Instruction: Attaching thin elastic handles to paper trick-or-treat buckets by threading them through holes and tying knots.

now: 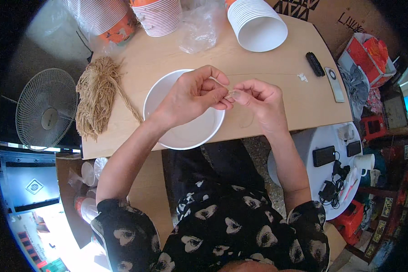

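Above the table's near edge my two hands meet, both closed in a pinch on a thin pale string (230, 94). My left hand (199, 95) is over the right part of a large white paper bucket (184, 146). Just right of that bucket's rim is my right hand (259, 98), its thumb and fingertips close to the left ones. A thin loop of string hangs below the right fingers. To the left lies a thick bundle of tan strings (97, 97), with one strand reaching toward the bucket. The inside of the bucket is partly hidden by my left hand and forearm.
Stacked paper buckets (156, 18) and a crumpled clear plastic bag (199, 31) line the far side. Another stack (263, 34) lies tipped over. A black object (315, 64) and a silver remote-like bar (334, 85) lie right. A fan (47, 109) stands left; a white round table (299, 167) holds chargers.
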Available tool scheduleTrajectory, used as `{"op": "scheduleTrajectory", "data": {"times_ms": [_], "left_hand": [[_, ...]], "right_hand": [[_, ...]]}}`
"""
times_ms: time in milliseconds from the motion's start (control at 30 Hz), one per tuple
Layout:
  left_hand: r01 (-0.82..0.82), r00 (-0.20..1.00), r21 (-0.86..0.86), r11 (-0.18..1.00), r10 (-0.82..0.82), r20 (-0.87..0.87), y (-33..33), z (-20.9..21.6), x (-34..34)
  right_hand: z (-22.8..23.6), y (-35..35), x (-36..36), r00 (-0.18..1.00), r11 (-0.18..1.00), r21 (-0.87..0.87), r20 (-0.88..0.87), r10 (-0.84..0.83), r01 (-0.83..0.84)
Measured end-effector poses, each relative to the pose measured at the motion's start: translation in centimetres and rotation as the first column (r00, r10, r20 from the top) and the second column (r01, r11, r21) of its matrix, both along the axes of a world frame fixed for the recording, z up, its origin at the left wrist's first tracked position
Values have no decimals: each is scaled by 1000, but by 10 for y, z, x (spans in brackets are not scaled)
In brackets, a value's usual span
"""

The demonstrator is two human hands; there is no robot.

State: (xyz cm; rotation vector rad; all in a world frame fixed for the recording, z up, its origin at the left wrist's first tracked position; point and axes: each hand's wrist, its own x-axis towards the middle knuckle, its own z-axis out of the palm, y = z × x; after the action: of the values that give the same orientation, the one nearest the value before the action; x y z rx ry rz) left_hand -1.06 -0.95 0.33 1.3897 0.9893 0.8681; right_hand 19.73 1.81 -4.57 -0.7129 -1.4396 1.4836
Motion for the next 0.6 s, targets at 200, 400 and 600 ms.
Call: {"op": "scheduleTrajectory", "data": {"times_ms": [200, 400, 600], "left_hand": [[-22, 999, 10, 1000, 22, 42, 1, 0, 1], [-22, 998, 14, 1000, 21, 57, 1, -1, 1], [-7, 1000, 55, 998, 7, 4, -1, -3, 1]], "right_hand": [[9, -2, -3, 999, 997, -77, -33, 23, -25], [7, 1, 1, 998, 990, -140, -55, 7, -15], [7, 0, 2, 996, 977, -213, -83, -21, 3]]}}
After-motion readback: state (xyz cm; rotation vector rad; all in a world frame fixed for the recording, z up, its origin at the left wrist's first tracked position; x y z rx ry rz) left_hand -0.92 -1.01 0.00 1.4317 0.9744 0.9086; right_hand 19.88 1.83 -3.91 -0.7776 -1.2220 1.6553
